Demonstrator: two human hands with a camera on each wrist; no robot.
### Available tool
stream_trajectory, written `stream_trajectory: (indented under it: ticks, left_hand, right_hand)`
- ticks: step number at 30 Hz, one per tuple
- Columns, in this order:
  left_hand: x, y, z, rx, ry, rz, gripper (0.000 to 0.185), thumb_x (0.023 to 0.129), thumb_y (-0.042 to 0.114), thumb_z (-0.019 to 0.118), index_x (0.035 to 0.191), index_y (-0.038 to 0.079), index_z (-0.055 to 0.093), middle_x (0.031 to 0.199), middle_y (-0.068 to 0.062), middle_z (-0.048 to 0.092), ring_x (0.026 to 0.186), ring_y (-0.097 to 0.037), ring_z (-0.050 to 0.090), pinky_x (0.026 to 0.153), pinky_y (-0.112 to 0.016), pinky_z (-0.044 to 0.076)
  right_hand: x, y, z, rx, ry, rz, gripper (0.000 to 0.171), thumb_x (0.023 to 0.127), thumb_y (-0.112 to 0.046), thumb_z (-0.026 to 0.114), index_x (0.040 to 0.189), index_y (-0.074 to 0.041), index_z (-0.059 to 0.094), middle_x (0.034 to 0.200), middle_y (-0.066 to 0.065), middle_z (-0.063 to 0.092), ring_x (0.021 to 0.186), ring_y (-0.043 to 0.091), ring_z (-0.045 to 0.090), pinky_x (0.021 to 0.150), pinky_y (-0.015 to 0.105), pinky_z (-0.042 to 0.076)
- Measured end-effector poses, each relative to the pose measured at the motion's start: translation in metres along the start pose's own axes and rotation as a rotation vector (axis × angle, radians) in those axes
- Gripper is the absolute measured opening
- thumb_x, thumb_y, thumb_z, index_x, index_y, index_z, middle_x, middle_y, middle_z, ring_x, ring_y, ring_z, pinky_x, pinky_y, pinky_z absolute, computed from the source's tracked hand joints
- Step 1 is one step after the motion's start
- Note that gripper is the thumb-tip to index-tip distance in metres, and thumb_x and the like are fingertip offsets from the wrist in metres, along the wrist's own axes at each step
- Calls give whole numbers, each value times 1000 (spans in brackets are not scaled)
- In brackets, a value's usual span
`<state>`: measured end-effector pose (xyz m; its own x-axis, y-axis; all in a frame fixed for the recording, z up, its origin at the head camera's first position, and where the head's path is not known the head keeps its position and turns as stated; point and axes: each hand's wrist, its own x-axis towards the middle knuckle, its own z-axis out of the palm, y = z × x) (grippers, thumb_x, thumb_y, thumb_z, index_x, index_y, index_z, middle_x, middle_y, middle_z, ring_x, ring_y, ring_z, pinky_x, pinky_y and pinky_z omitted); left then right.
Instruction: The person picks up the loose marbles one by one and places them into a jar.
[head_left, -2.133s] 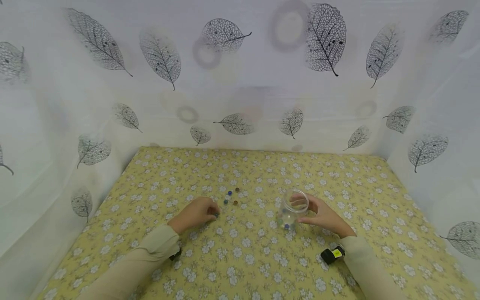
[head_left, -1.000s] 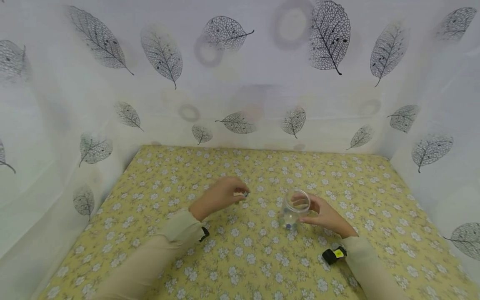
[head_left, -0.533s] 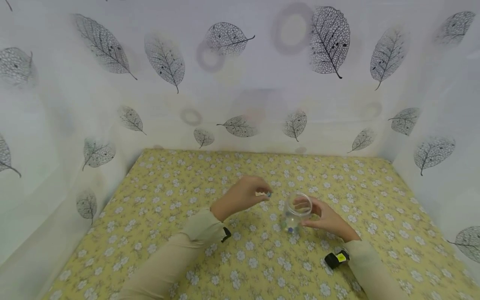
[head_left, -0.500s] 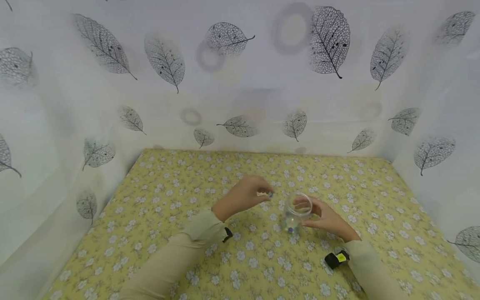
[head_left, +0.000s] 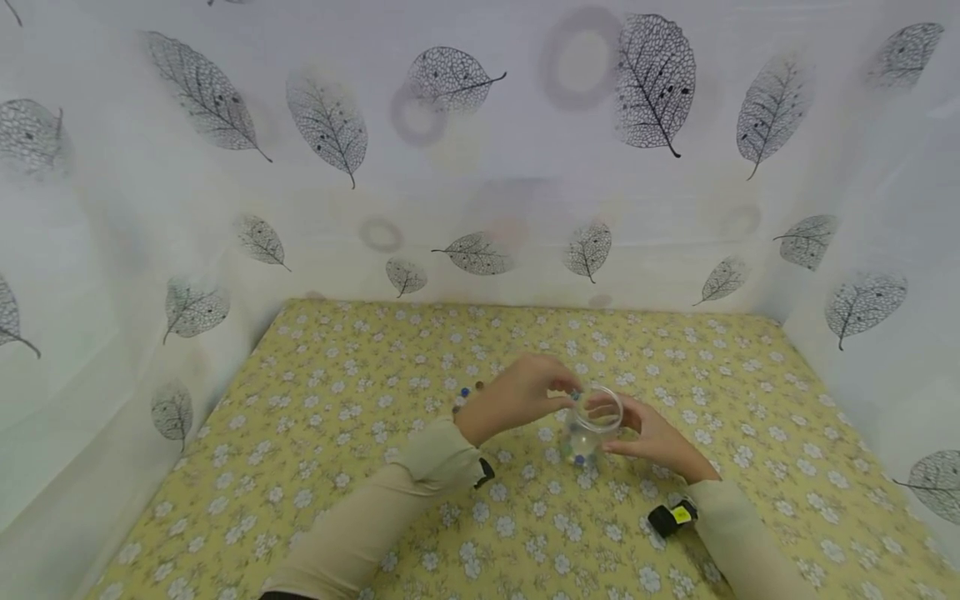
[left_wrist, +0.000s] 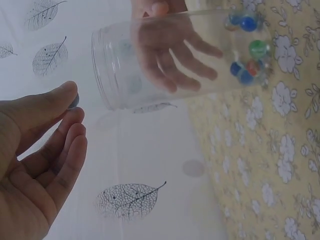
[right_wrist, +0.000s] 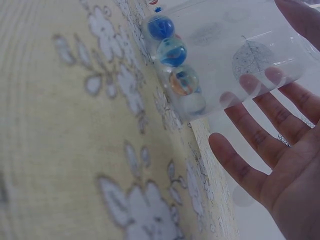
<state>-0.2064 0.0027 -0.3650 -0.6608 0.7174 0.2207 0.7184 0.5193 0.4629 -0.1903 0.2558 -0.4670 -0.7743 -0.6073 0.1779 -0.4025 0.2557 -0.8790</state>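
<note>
My left hand [head_left: 517,396] pinches a small dark bluish glass marble [left_wrist: 74,102] between thumb and fingers. It is at the left side of the mouth of a clear jar [head_left: 583,440], still outside the rim in the left wrist view. The open-topped jar stands upright on the table. Several glass marbles [left_wrist: 248,23], blue, green and reddish, lie at its bottom. My right hand [head_left: 652,433] holds the jar from the right, thumb on the near side and fingers round the far side.
A blue marble [head_left: 465,392] and a brown marble [head_left: 479,385] lie on the yellow floral tablecloth [head_left: 360,467], partly behind my left hand. A leaf-printed white curtain [head_left: 487,192] encloses the back and sides. A black wrist device [head_left: 671,517] hangs under my right wrist.
My left hand has picked up a marble from the cloth and carried it rightward to the jar's mouth. My right hand and the jar have stayed in place.
</note>
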Motion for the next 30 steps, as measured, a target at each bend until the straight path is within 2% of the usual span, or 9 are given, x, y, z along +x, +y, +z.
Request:
stream_trajectory:
  ticks: [6,17,25,30]
  left_hand:
    - [5,1,7,21,7,31,20,85,19,70,103,12,72,97,1,71,85,-9,63,74,-10,47]
    - [10,0,13,24,-27,25,19,85,20,70,103,13,72,96,3,70,85,-9,64,74,-9,47]
    - [9,0,12,39,-29,22,19,87,19,68,104,13,72,97,3,70,84,-5,61,74,-10,47]
    - [8,0,9,14,-23,25,19,86,18,69,104,13,72,97,2,70,84,-5,61,75,-10,47]
  right_hand:
    - [0,-1,0,10,-3,2,62,86,0,65,141,0,36,133,29,45,116,19,56,93,25,49]
    - [-1,-3,-1,3,2,23,61,86,-4,66,140,-1,38,132,29,46,116,22,56,93,23,48]
    - [0,-5,-1,-19,3,37,60,85,-3,66,139,-1,39,131,25,49,115,16,56,92,23,48]
    - [0,-5,0,-12,2,38,60,85,-1,66,139,0,39,131,26,49,115,13,56,92,24,49]
